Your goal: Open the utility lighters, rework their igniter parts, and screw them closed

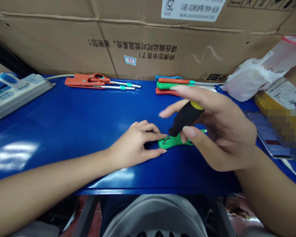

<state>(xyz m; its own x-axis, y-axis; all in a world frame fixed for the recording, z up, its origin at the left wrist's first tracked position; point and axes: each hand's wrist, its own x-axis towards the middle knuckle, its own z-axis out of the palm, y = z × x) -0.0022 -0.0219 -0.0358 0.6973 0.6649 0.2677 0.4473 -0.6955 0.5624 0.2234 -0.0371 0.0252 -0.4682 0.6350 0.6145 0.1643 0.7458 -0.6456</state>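
Right now, a green plastic handle (176,141) lies on the blue desk (64,113), toward the front edge and a little right of centre, with small crossed metal blades (166,139) at its left end and a metal tip (206,131) showing at its right end. The left hand (135,143) sits at the blade end with its fingers loosely curved, the index fingertip touching the green plastic; I cannot tell whether it grips. The right hand (219,131) pinches a black handle (186,118) with a yellow end between thumb and fingers, its lower end just above the blades. Along the back edge of the desk lie orange-handled tools (88,80) and a row of blue, orange, green and red handled tools (172,84). A power strip (19,93) sits at the left edge, a white plastic bag (249,80) at the back right corner, and a phone (265,135) near the right edge. A cardboard box (138,36) stands behind the desk.
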